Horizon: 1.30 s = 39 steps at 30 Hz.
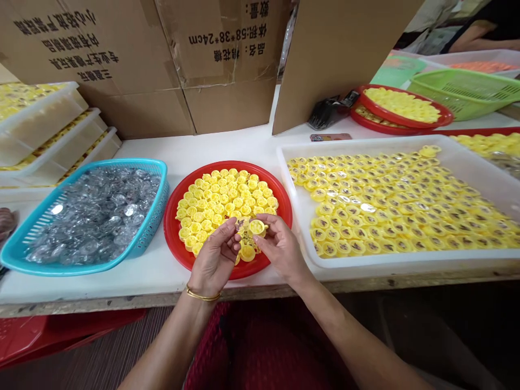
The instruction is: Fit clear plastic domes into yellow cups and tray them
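A small yellow toy cup [257, 227] with a handle is pinched between the thumb and fingers of my right hand [284, 250]. Close beside it, my left hand [215, 253] is closed at the fingertips on what looks like a small clear plastic disc [242, 223], partly hidden by the fingers. Both hands hover over the near part of a round red tray [174, 238]. Many yellow cups [219, 196] stand close together in that tray, open side up. Left of it, a blue basket [161, 203] holds a heap of clear plastic discs [101, 211].
A white tray [298, 238] on the right holds rows of yellow cups with printed tops. Stacked white trays [60, 116] stand at left. Cardboard [227, 103] walls the back. Red trays [444, 116], a green basket [459, 92] and another person's arm [473, 40] are at far right.
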### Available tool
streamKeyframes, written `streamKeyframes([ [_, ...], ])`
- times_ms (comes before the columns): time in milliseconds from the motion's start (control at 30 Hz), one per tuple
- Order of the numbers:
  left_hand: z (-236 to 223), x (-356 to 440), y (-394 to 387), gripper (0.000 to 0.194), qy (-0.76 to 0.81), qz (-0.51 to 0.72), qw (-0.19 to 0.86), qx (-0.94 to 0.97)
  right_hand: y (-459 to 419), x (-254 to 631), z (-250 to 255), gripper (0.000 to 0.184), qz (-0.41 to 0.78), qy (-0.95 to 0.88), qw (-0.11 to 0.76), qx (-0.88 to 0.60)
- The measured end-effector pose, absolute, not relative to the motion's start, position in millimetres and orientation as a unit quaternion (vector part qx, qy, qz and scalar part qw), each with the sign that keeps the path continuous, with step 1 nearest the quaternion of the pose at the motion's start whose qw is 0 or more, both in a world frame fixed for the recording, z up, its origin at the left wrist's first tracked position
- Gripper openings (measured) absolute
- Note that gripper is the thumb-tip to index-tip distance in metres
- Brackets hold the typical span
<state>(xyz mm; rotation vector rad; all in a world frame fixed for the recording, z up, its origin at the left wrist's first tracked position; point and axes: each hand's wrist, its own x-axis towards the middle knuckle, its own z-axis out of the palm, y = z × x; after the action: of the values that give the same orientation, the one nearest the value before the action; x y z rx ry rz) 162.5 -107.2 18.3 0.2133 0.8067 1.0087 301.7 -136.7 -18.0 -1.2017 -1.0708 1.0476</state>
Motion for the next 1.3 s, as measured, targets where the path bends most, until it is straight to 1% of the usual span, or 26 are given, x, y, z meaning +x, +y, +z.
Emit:
streamKeyframes([
  [100, 24, 170, -109, 0.025, 0.399, 0.467, 0.771, 0.169, -136, 299, -20, 0.035, 0.428, -0.472, 0.574, -0.514],
  [200, 27, 178, -109, 0.03, 0.426, 0.472, 0.739, 0.222, -137, 297, -20, 0.04, 0.391, -0.493, 0.566, -0.532],
  [333, 26, 185, -112, 0.032, 0.446, 0.491, 0.698, 0.27, -140, 296, -18, 0.046, 0.32, -0.527, 0.547, -0.565],
  [467, 22, 187, -115, 0.032, 0.465, 0.504, 0.666, 0.295, -141, 294, -17, 0.046, 0.266, -0.537, 0.54, -0.592],
  [567, 21, 187, -116, 0.032, 0.468, 0.503, 0.665, 0.293, -141, 293, -17, 0.044, 0.237, -0.546, 0.542, -0.594],
  [900, 24, 187, -114, 0.033, 0.475, 0.488, 0.672, 0.291, -143, 293, -20, 0.038, 0.184, -0.581, 0.528, -0.592],
  [1300, 22, 186, -107, 0.036, 0.49, 0.464, 0.669, 0.31, -141, 294, -17, 0.033, 0.201, -0.588, 0.516, -0.589],
])
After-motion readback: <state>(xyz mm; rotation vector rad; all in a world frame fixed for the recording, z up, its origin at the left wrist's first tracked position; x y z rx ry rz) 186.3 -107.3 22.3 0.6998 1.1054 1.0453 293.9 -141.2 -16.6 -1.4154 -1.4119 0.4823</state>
